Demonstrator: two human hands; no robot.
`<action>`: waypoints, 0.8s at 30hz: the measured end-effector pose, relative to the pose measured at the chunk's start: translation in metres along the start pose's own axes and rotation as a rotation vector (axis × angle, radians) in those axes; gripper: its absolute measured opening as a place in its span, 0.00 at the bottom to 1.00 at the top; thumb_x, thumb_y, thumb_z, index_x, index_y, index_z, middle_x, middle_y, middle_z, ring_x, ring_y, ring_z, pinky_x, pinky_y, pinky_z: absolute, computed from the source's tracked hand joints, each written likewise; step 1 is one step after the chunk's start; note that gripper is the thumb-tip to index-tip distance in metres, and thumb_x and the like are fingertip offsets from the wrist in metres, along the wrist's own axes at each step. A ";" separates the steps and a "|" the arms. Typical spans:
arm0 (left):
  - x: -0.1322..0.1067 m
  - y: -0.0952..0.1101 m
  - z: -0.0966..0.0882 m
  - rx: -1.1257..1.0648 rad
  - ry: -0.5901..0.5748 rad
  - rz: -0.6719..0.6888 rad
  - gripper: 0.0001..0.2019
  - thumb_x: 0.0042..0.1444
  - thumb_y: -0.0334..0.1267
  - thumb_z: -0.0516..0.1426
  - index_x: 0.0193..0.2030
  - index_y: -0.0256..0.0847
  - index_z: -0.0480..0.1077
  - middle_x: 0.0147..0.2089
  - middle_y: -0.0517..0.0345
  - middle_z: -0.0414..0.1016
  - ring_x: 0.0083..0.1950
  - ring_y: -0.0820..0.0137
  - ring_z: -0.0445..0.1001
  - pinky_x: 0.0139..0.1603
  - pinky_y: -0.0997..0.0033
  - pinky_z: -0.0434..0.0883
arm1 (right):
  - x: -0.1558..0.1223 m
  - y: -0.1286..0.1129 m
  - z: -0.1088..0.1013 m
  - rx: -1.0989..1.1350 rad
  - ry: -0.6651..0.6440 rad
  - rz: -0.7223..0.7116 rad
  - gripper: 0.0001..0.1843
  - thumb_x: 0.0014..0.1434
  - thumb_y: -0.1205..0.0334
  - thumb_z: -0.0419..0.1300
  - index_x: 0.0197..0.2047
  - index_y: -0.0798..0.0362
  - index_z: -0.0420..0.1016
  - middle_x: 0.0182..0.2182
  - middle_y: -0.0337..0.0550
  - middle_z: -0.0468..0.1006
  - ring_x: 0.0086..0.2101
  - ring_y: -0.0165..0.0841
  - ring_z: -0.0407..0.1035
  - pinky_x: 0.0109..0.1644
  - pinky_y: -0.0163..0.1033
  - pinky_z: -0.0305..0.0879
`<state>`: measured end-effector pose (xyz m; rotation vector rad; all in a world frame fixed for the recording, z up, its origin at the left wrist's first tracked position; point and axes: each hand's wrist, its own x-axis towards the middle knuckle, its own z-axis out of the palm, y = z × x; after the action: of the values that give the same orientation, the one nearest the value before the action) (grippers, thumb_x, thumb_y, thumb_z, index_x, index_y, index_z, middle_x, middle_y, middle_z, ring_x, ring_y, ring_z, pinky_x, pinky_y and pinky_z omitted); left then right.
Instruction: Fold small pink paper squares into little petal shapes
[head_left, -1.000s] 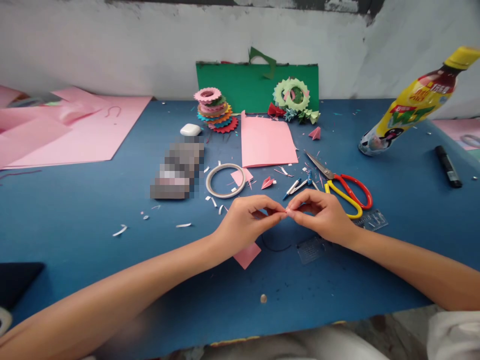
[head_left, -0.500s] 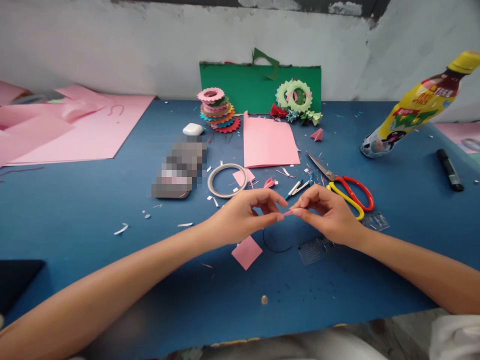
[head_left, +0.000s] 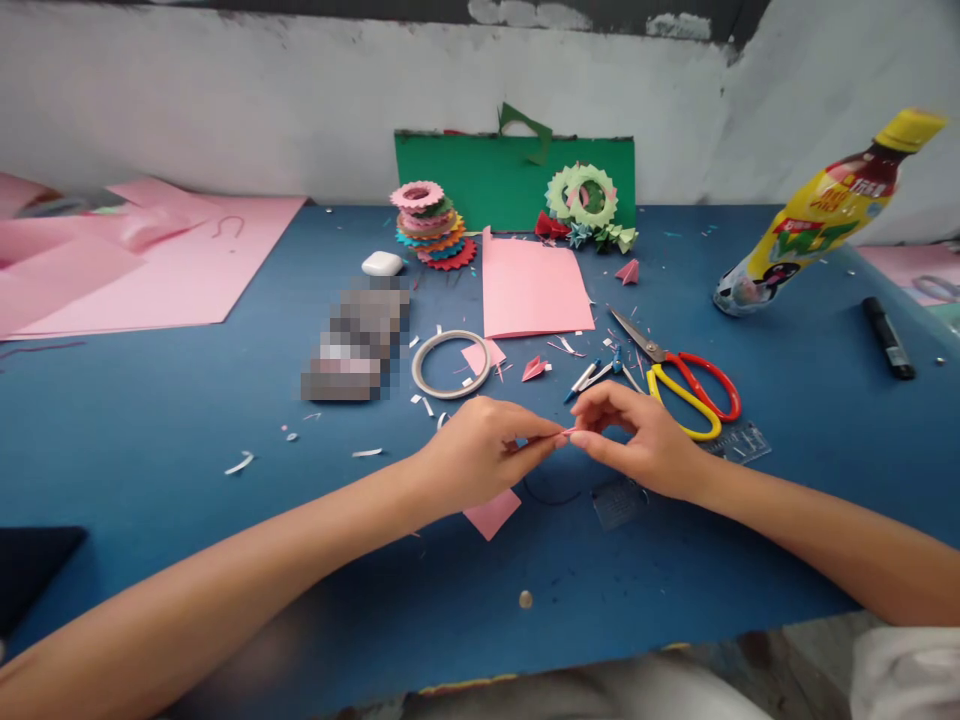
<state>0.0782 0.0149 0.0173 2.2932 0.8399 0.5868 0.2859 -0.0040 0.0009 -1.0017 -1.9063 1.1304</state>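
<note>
My left hand (head_left: pixel 487 455) is closed, with thumb and forefinger pinching a small folded piece of pink paper (head_left: pixel 568 432) that is mostly hidden by the fingertips. From the other side my right hand (head_left: pixel 641 440) meets it, fingers curled and thumb tip at the paper's edge. Partly beneath my left wrist lies a pink paper square (head_left: pixel 493 515). Just beyond the hands are a folded pink paper piece (head_left: pixel 535 369), blue-tipped compasses (head_left: pixel 592 380) and scissors (head_left: pixel 675 375) with red and yellow handles, their blades open.
A roll of tape (head_left: pixel 452 365), a blurred-out phone-like object (head_left: pixel 356 340) and a white earbud case (head_left: pixel 382 264) lie left of centre. Behind stand stacked paper rings (head_left: pixel 431 230) and a pink sheet (head_left: pixel 536 290). A tilted bottle (head_left: pixel 817 215) and black marker (head_left: pixel 889 338) are right. Paper scraps are scattered about.
My left forefinger has come down onto its thumb, closing over the pink paper. Both hands have shifted slightly left in view, and the right fingers sit nearer the paper's end.
</note>
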 end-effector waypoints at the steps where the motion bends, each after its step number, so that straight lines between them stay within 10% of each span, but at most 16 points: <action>1: 0.000 0.000 0.000 0.006 0.007 0.020 0.10 0.57 0.33 0.54 0.37 0.36 0.78 0.27 0.55 0.77 0.24 0.75 0.70 0.25 0.79 0.65 | 0.000 0.000 0.000 -0.062 -0.045 0.002 0.08 0.60 0.58 0.57 0.39 0.53 0.66 0.31 0.39 0.72 0.31 0.28 0.68 0.36 0.33 0.65; 13: 0.001 0.012 0.001 -0.195 -0.183 -0.085 0.13 0.59 0.37 0.53 0.33 0.36 0.77 0.26 0.56 0.77 0.25 0.75 0.71 0.26 0.79 0.67 | 0.001 -0.001 -0.006 -0.253 -0.357 -0.223 0.18 0.65 0.60 0.45 0.24 0.53 0.58 0.21 0.35 0.59 0.25 0.27 0.55 0.32 0.34 0.53; 19: -0.007 -0.001 0.010 0.210 0.126 0.142 0.13 0.59 0.38 0.54 0.47 0.40 0.74 0.38 0.51 0.80 0.34 0.70 0.76 0.33 0.74 0.71 | 0.001 0.003 -0.003 -0.215 -0.262 -0.023 0.19 0.66 0.58 0.44 0.24 0.55 0.60 0.19 0.33 0.57 0.22 0.25 0.53 0.27 0.32 0.49; 24: -0.010 -0.005 0.012 0.256 0.120 0.194 0.13 0.61 0.38 0.52 0.48 0.42 0.73 0.39 0.53 0.80 0.36 0.70 0.77 0.33 0.75 0.71 | 0.000 0.003 -0.001 -0.177 -0.296 -0.004 0.17 0.64 0.54 0.48 0.26 0.54 0.60 0.20 0.32 0.57 0.23 0.24 0.52 0.27 0.31 0.50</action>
<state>0.0764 0.0064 0.0032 2.6151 0.7916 0.7462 0.2878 -0.0030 -0.0015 -0.9653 -2.2761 1.1757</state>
